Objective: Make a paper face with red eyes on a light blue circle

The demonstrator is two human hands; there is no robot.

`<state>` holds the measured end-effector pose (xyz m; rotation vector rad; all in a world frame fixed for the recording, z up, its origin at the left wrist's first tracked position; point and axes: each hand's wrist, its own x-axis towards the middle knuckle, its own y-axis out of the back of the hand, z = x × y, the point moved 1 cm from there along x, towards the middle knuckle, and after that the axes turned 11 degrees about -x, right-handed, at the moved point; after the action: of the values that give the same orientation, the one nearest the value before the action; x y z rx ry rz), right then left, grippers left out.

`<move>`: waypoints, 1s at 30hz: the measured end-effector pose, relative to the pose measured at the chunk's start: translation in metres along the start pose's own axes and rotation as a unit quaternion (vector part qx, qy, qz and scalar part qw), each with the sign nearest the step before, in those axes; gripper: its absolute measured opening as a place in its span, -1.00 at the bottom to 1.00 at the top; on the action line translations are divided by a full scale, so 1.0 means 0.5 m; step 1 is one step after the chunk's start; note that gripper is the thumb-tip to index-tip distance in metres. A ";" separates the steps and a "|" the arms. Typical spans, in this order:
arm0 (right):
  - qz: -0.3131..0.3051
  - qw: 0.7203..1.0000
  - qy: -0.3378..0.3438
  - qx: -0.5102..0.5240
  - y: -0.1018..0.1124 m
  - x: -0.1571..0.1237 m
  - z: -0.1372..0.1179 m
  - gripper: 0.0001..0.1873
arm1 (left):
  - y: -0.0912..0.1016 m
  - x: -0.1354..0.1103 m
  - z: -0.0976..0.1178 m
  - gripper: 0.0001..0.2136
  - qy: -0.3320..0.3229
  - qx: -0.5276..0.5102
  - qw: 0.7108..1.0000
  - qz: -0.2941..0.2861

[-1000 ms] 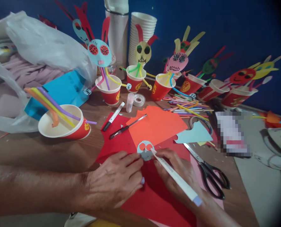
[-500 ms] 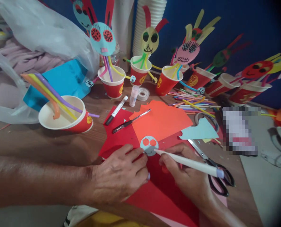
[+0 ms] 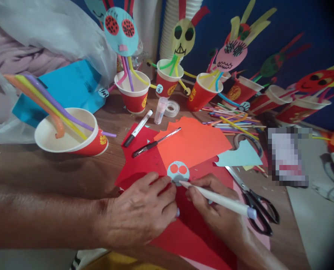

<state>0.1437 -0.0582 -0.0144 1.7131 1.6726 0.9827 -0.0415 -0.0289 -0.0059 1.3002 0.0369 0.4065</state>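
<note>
A small pale-blue paper disc (image 3: 178, 167) with two orange round eyes lies on red paper (image 3: 200, 225). My left hand (image 3: 144, 208) is closed, its fingertips pressed on the disc's lower-left edge. A lavender tip, like a pen cap (image 3: 178, 212), pokes out from under its fingers; the rest is hidden. In my closed right hand (image 3: 214, 202) is a white felt-tip pen (image 3: 223, 200) with a lavender end. The pen's point touches or hovers just over the disc's lower edge; I cannot tell which. Black-handled scissors (image 3: 253, 204) lie to the right of this hand.
A tipped cup (image 3: 99, 144) with straws lies at left. Behind my hands are a marker (image 3: 138, 127), a black pen (image 3: 155, 143), a glue stick (image 3: 161, 110), tape (image 3: 172, 108) and orange paper (image 3: 196, 140). Several cup puppets (image 3: 134, 93) line the back, beside loose straws (image 3: 237, 120).
The pen point has moved slightly left and down along the disc's lower edge, with my right hand. My left hand stays on the disc. The view has shifted slightly.
</note>
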 end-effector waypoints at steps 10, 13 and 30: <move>-0.009 1.000 0.019 -0.024 -0.004 -0.002 0.007 -0.89 | 0.001 0.003 -0.002 -0.84 -0.005 0.003 1.000 0.001; -0.011 0.999 0.020 -0.033 -0.004 -0.001 0.008 -0.88 | 0.002 0.003 -0.001 -0.82 -0.003 0.003 1.000 -0.004; -0.001 0.998 0.028 -0.050 0.001 0.003 0.000 -0.89 | -0.001 0.001 0.001 -0.86 0.002 0.006 1.000 0.000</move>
<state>0.1441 -0.0567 -0.0137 1.6324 1.6309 1.1036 -0.0407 -0.0292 -0.0061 1.3113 0.0422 0.4087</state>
